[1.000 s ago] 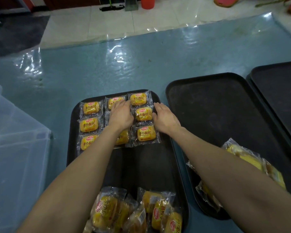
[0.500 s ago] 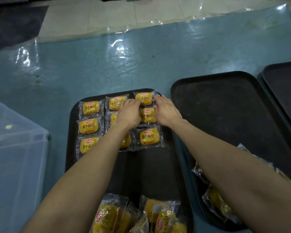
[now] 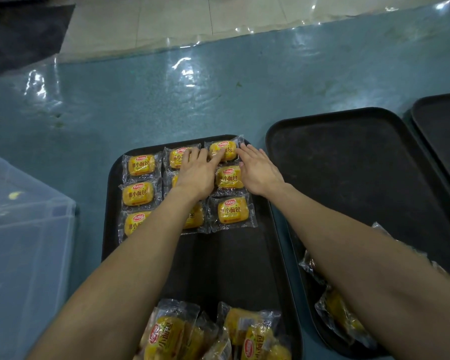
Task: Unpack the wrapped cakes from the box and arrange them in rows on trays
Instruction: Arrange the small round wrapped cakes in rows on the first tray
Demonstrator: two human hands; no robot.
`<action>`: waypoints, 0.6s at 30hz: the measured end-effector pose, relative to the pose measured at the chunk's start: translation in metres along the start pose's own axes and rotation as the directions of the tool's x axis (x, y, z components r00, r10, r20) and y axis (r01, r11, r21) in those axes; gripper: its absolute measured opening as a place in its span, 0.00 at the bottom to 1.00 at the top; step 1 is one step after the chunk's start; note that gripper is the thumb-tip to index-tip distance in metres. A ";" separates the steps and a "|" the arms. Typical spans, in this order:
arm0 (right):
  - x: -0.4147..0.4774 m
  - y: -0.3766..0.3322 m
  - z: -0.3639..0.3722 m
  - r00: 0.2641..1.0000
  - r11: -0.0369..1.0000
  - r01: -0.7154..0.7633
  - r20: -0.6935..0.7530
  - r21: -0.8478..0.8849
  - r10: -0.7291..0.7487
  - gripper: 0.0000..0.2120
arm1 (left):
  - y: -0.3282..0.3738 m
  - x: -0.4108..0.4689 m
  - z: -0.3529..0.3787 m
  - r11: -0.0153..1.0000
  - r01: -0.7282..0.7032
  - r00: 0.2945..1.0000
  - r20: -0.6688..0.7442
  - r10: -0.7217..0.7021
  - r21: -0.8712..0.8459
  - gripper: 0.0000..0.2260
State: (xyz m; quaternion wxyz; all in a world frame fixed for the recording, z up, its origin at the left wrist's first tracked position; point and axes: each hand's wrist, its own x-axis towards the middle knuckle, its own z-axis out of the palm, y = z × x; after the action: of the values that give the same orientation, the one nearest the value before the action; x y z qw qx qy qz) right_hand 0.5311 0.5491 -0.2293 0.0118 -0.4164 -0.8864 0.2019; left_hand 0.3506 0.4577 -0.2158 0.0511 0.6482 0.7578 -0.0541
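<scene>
Several wrapped yellow cakes lie in three rows at the far end of a black tray (image 3: 234,261). My left hand (image 3: 196,174) lies flat over the middle column, its fingers touching the far middle cake (image 3: 177,157) and the far right cake (image 3: 225,149). My right hand (image 3: 259,171) rests with straight fingers against the right edge of the far right cake and the cake below it (image 3: 229,178). A loose pile of wrapped cakes (image 3: 213,333) sits at the tray's near end. My left forearm hides part of the near cakes.
A second black tray (image 3: 348,162) lies to the right with a few wrapped cakes (image 3: 340,315) at its near end. A third tray (image 3: 442,126) is at the far right. A clear plastic box (image 3: 24,242) stands at the left. Blue plastic-covered table (image 3: 166,100) lies beyond.
Both hands have slid farther up the tray, from the middle row of cakes to the far row, pushing the right column's cakes into line.
</scene>
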 end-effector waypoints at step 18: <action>-0.089 -0.016 0.026 0.984 0.983 -0.063 -0.156 0.171 0.090 0.24 | 0.008 -0.040 -0.005 0.985 -0.043 0.999 -0.032 0.038 -0.170 0.32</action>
State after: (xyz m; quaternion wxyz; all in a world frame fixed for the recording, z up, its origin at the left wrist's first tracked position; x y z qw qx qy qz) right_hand 0.5722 0.4651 -0.2344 0.1112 -0.4631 -0.8459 0.2403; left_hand 0.3652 0.4203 -0.2049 0.0966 0.6575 0.7469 0.0212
